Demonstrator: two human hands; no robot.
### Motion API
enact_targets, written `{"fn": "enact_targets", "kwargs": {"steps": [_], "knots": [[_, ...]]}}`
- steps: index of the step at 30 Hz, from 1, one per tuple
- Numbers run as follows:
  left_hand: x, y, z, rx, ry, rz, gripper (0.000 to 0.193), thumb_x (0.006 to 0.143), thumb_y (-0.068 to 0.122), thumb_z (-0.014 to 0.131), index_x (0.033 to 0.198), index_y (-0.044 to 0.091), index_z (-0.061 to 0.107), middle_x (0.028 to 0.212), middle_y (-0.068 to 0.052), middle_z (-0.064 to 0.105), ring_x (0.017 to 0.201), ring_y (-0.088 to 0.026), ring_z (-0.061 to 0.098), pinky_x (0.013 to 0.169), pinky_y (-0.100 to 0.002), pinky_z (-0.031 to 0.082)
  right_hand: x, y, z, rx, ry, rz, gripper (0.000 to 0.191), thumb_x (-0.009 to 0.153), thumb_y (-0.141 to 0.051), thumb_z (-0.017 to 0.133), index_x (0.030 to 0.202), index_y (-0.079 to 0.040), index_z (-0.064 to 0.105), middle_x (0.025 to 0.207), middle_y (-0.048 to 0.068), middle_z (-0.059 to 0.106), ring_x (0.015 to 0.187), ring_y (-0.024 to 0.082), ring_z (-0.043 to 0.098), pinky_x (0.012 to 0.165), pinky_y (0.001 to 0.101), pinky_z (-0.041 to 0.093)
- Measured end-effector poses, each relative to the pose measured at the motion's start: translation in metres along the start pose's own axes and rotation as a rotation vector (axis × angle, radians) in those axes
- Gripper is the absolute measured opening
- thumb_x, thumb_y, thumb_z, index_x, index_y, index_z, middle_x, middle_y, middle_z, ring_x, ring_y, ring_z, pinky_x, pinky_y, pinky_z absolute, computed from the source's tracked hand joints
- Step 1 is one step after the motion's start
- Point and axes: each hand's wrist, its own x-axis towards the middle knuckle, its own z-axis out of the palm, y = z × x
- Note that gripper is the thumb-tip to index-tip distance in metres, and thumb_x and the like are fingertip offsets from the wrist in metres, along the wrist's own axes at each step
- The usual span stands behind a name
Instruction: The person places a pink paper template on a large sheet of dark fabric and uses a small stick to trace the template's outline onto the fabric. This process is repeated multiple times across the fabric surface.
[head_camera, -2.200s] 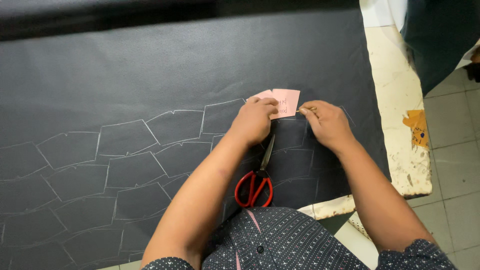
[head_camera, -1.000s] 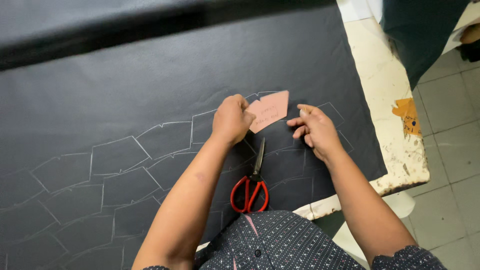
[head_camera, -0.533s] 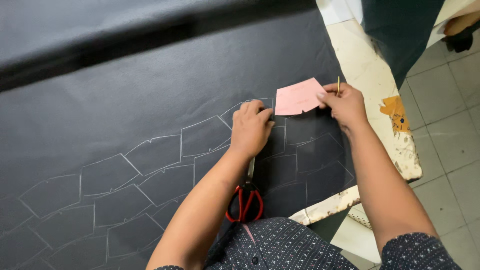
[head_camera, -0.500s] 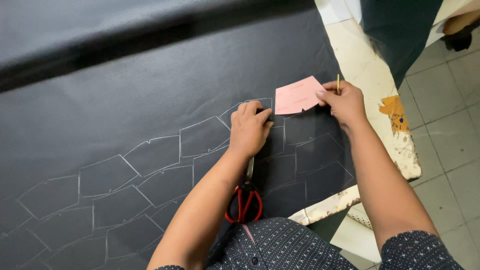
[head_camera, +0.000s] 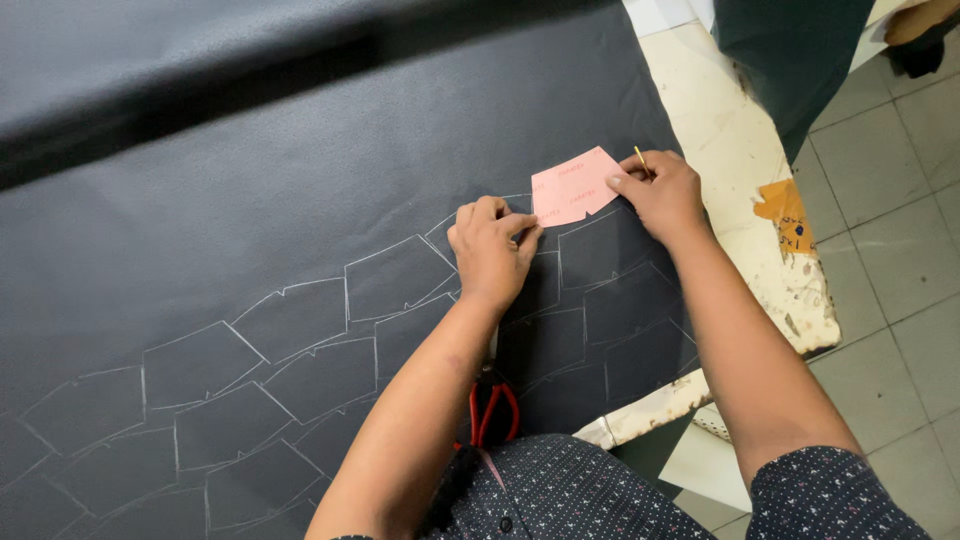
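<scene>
We pin a pink template (head_camera: 574, 186) on the black sheet (head_camera: 300, 190).
Left hand (head_camera: 492, 250) curled, touching its near-left corner; right hand (head_camera: 660, 193) pinches a marker (head_camera: 640, 160).

A worn white desk (head_camera: 745, 190) carries a dark sheet of material (head_camera: 300, 200) spread across most of it, marked with chalk outlines. A pink paper template (head_camera: 572, 187) and red-handled scissors (head_camera: 490, 410) lie on the sheet.
</scene>
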Motion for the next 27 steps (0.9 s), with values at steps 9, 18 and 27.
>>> {"fn": "enact_targets", "kwargs": {"steps": [9, 18, 27], "knots": [[0.0011, 0.0028, 0.0014, 0.0, -0.042, -0.045, 0.011, 0.078, 0.027, 0.084, 0.088, 0.022, 0.083, 0.094, 0.004, 0.058, 0.102, -0.02, 0.053, 0.093, -0.04, 0.038, -0.0008, 0.0019, -0.0014, 0.07, -0.022, 0.04, 0.023, 0.085, -0.023, 0.084, 0.1, -0.007, 0.077, 0.094, 0.004, 0.065, 0.077, 0.013, 0.063, 0.074, 0.0276, 0.053], [0.0006, 0.0043, 0.0018, -0.003, -0.042, -0.057, 0.01, 0.078, 0.027, 0.084, 0.087, 0.022, 0.083, 0.094, 0.004, 0.058, 0.102, -0.02, 0.052, 0.094, -0.04, 0.038, -0.0011, 0.0033, -0.0024, 0.116, -0.046, 0.052, 0.021, 0.084, -0.021, 0.083, 0.097, -0.005, 0.076, 0.09, 0.003, 0.066, 0.078, 0.012, 0.062, 0.073, 0.0272, 0.052], [0.0004, 0.0046, 0.001, 0.003, -0.067, -0.053, 0.01, 0.079, 0.028, 0.084, 0.087, 0.022, 0.083, 0.095, 0.004, 0.058, 0.103, -0.02, 0.052, 0.095, -0.04, 0.038, -0.0025, 0.0002, -0.0069, 0.114, -0.067, 0.073, 0.021, 0.085, -0.021, 0.083, 0.096, -0.006, 0.075, 0.09, 0.002, 0.066, 0.078, 0.012, 0.061, 0.072, 0.027, 0.052]]}}
